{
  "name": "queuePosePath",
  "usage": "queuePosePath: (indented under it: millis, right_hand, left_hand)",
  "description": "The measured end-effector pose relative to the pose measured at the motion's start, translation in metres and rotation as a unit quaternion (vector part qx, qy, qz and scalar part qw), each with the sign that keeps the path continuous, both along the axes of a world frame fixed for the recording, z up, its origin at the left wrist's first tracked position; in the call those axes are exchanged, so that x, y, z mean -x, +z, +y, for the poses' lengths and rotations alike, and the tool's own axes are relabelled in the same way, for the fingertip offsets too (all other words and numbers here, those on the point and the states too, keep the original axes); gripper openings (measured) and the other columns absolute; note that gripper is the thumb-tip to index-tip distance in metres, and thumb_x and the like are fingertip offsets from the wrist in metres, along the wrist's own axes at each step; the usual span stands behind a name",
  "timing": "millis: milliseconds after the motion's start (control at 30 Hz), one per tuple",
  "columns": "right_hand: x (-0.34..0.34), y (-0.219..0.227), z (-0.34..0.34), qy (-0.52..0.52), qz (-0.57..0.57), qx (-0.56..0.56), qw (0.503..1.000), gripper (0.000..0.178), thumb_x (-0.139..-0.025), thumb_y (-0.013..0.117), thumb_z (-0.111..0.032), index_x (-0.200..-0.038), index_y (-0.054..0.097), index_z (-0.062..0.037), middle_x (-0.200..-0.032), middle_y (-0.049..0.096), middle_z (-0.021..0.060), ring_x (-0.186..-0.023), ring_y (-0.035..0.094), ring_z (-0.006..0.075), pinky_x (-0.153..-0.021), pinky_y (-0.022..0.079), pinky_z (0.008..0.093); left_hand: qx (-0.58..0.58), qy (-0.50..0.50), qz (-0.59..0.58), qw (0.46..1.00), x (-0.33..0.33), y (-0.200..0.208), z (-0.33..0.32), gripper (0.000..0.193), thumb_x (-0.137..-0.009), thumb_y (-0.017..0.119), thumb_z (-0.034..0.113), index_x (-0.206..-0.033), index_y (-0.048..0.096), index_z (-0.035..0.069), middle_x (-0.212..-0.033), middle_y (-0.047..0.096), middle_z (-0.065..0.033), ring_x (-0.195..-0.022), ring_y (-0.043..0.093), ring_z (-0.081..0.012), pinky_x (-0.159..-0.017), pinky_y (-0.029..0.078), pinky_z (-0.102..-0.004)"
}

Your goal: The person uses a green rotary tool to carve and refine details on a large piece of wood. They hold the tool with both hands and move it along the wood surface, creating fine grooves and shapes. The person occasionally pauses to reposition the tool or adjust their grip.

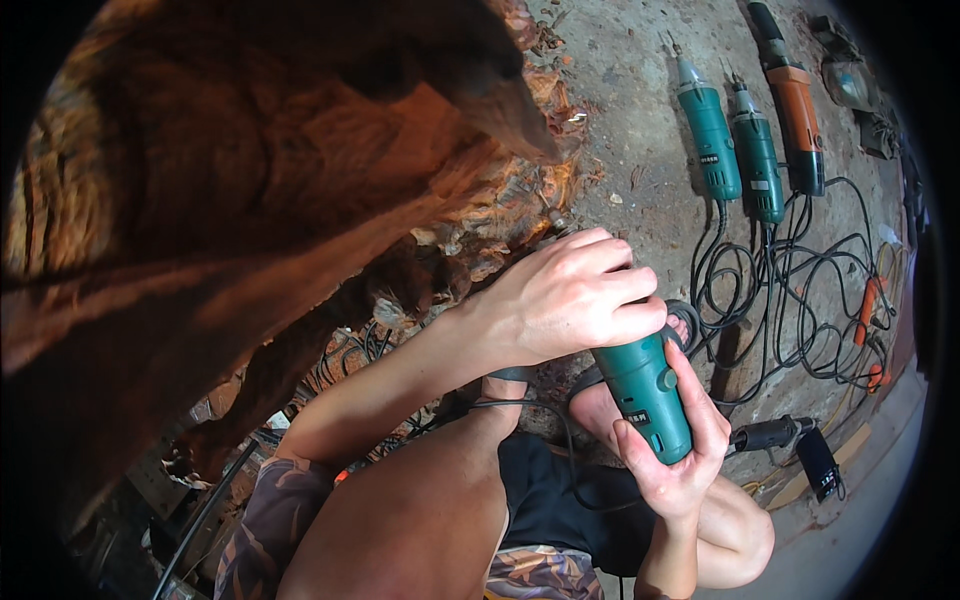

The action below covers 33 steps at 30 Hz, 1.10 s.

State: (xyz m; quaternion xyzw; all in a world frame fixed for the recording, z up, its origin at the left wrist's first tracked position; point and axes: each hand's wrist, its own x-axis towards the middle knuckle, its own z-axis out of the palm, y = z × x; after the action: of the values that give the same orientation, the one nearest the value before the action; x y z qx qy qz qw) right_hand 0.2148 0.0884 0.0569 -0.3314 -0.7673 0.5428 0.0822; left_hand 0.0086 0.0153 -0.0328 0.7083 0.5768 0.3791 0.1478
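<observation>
A green electric die grinder [640, 395] is held in both hands, tilted with its front end pointing up and left towards a large brown piece of carved wood [300, 180]. My left hand [585, 300] wraps over the grinder's front part, hiding most of its nose. A metal tip shows past the knuckles, close to the wood's rough lower edge; whether they touch I cannot tell. My right hand [685, 440] grips the rear of the green body from below, its thumb and fingers along the sides, beside a round knob.
Two more green die grinders [708, 135] [758, 165] and an orange-and-black power tool [797, 120] lie on the concrete floor at the far right. Tangled black cables [760, 290] spread below them. A dark phone-like object [818, 465] lies at the right. Wood shavings litter the floor.
</observation>
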Motion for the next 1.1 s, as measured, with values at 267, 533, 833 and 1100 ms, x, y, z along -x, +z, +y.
queuePosePath:
  millis: [267, 533, 833, 1100]
  right_hand:
    - [-0.0040, 0.0039, -0.0012, -0.003, -0.010, 0.001, 1.000, 0.068, -0.075, 0.083, -0.010, -0.136, 0.061, 0.0098, -0.110, 0.073, 0.0233, -0.098, 0.074, 0.0254, -0.090, 0.056, 0.0349]
    - [0.0014, 0.0008, -0.0004, -0.006, -0.002, -0.004, 1.000, 0.069, -0.075, 0.083, -0.010, -0.136, 0.060, 0.0100, -0.113, 0.073, 0.0245, -0.100, 0.074, 0.0261, -0.091, 0.056, 0.0355]
    - [-0.0011, 0.0048, -0.0041, -0.016, -0.013, 0.014, 1.000, 0.068, -0.075, 0.083, -0.009, -0.136, 0.060, 0.0102, -0.113, 0.073, 0.0241, -0.101, 0.074, 0.0259, -0.091, 0.056, 0.0345]
    - [-0.0026, 0.0043, -0.0063, -0.009, -0.014, 0.012, 1.000, 0.069, -0.074, 0.083, -0.009, -0.136, 0.061, 0.0106, -0.114, 0.073, 0.0248, -0.101, 0.073, 0.0261, -0.091, 0.056, 0.0346]
  left_hand:
    - [-0.002, -0.003, -0.010, 1.000, -0.0036, 0.0003, -0.0016, 0.024, -0.074, 0.070, 0.015, -0.097, 0.067, 0.010, -0.097, 0.064, -0.0024, -0.087, 0.063, -0.0203, -0.076, 0.052, -0.0343]
    - [-0.009, 0.003, -0.007, 1.000, 0.0009, -0.0024, -0.0002, 0.025, -0.074, 0.070, 0.015, -0.097, 0.067, 0.010, -0.097, 0.064, -0.0024, -0.087, 0.063, -0.0206, -0.077, 0.053, -0.0348]
    - [-0.005, -0.004, -0.006, 1.000, -0.0014, -0.0001, -0.0018, 0.025, -0.074, 0.070, 0.016, -0.097, 0.067, 0.010, -0.096, 0.064, -0.0020, -0.086, 0.063, -0.0199, -0.074, 0.051, -0.0343]
    - [0.014, -0.013, 0.003, 1.000, -0.0017, 0.0023, -0.0065, 0.025, -0.073, 0.070, 0.016, -0.097, 0.066, 0.011, -0.096, 0.063, -0.0021, -0.087, 0.063, -0.0198, -0.074, 0.052, -0.0340]
